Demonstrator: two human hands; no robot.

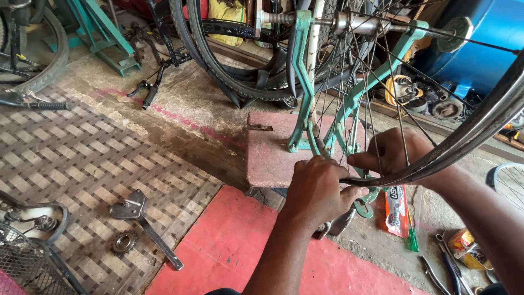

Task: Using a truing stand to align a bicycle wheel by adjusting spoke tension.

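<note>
Head view, and I start nearest to me: my left hand [316, 188] is curled shut over the lower edge of the wheel rim [464, 139], fingers wrapped round the metal. Just beside it my right hand [396, 153] pinches the same rim from the other side, thumb pressed to the inner edge and fingers closed behind the spokes [376, 104], which cross in front of that hand and hide part of it. The rim sweeps up and right out of the picture. Under my arms lies a red mat [240, 251]; on the patterned floor to its left I see a crank arm [144, 224] and a small ring-shaped part [124, 242] lying close together, and a wire basket [27, 262] at the corner. To the right of my hands a small printed tube [396, 210] and pliers [445, 267] lie on the concrete. Further off, the wheel hangs in a green truing stand [305, 93] set on a reddish block [270, 153], its axle [349, 22] at the top. Behind that, black tyres [218, 60] lean together, with a blue drum [491, 43] at the far right
</note>
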